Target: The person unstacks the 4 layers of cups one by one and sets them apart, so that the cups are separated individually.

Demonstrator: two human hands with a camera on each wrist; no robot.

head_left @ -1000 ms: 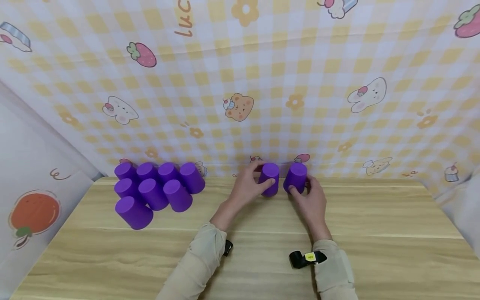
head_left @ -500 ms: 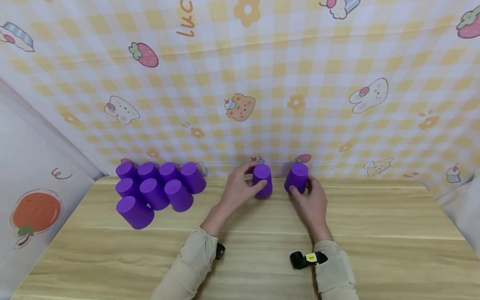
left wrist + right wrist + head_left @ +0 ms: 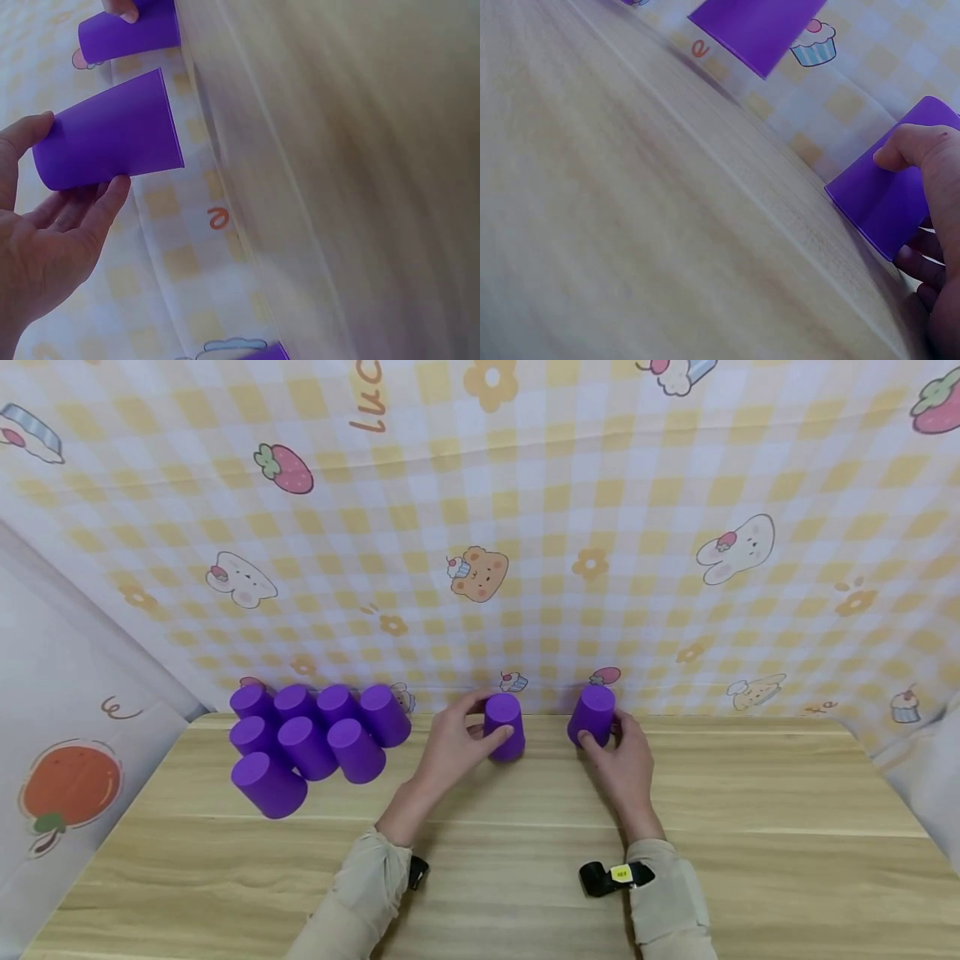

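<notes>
Upside-down and just off the tabletop, a purple cup is gripped by my left hand, thumb on the near side and fingers behind. In the left wrist view a gap shows between the rim of this cup and the wood. My right hand holds a second purple cup upside-down farther right; the right wrist view has this cup with its rim down at the table and the thumb across its side. Bare wood separates the two cups.
Several more purple cups stand upside-down in rows at the left of the wooden table. A yellow-and-white checked cloth with cartoon prints hangs right behind the table's back edge.
My left hand has carried its cup leftward, away from the other held cup and toward the rows. The right hand and its cup have stayed in place.
</notes>
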